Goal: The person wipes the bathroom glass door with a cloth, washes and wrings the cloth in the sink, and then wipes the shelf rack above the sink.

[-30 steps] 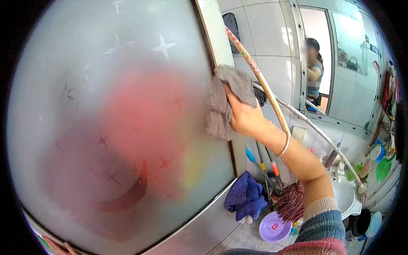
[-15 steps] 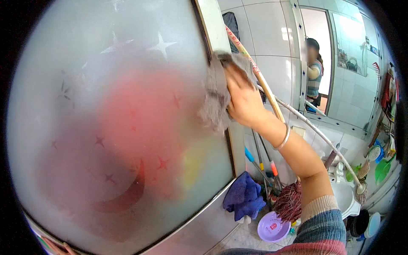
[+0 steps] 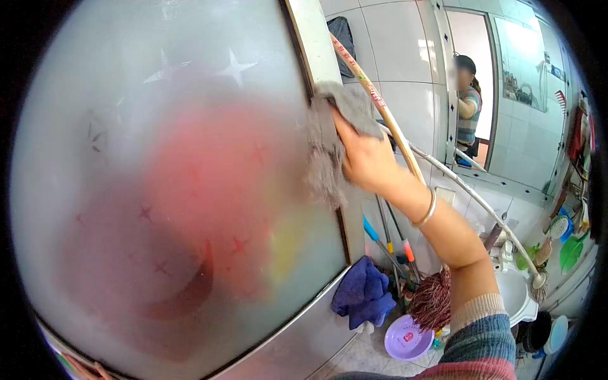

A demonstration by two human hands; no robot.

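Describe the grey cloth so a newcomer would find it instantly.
Start at the big frosted glass pane filling the left, then go to the pale frame along its right edge. The right hand holds the grey cloth against that frame. Its colour sets it apart from the bluish-purple towel below.

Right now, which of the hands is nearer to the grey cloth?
Right: the right hand is on the grey cloth, holding it at the edge of the frosted glass. The left hand isn't in view, so I can't place it.

White tiled wall (image 3: 396, 47), bordered mirror (image 3: 519, 149), white sink (image 3: 512, 290), pale tiled floor (image 3: 367, 356)
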